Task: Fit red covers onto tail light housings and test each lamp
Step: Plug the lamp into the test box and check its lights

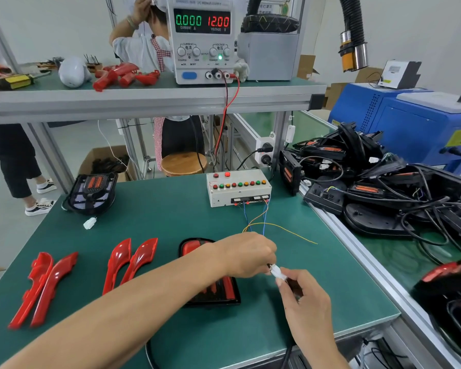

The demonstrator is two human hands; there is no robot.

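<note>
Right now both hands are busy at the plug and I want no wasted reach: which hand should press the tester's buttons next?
Left, probably. The left hand pinches the white plastic connector nearer the beige button-covered test box; the right hand grips the lamp's black cable end, farther back.

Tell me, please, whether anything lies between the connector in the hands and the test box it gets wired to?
Nothing visible does. The connector is pinched between both hands, left and right, and only bare mat and the box's own wires lie before the test box.
</note>
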